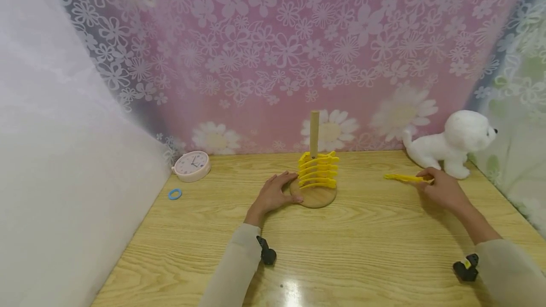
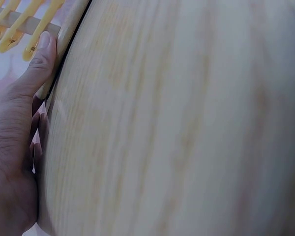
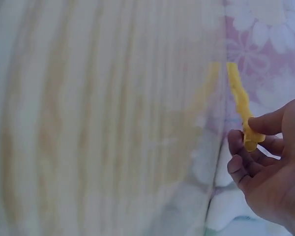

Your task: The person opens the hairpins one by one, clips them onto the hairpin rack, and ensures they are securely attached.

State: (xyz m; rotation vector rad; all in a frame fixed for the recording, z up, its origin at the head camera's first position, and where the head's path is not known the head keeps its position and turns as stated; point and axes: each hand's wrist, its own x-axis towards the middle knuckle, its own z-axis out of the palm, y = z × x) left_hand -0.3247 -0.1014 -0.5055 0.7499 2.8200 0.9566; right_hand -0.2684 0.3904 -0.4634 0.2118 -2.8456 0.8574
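A round wooden base with an upright wooden post forms a stand near the middle of the table. Several long yellow hair clips sit one above another on the lower part of the post. My left hand grips the left edge of the base. Its thumb lies on top, close to the lowest clip in the left wrist view. Farther right, my right hand pinches one yellow hair clip by its end between thumb and fingers. That clip points left toward the stand.
A white plush dog stands at the back right, just behind my right hand. On the left are a round pink clock and a blue ring. A flowered curtain hangs behind the table, with a white wall at left.
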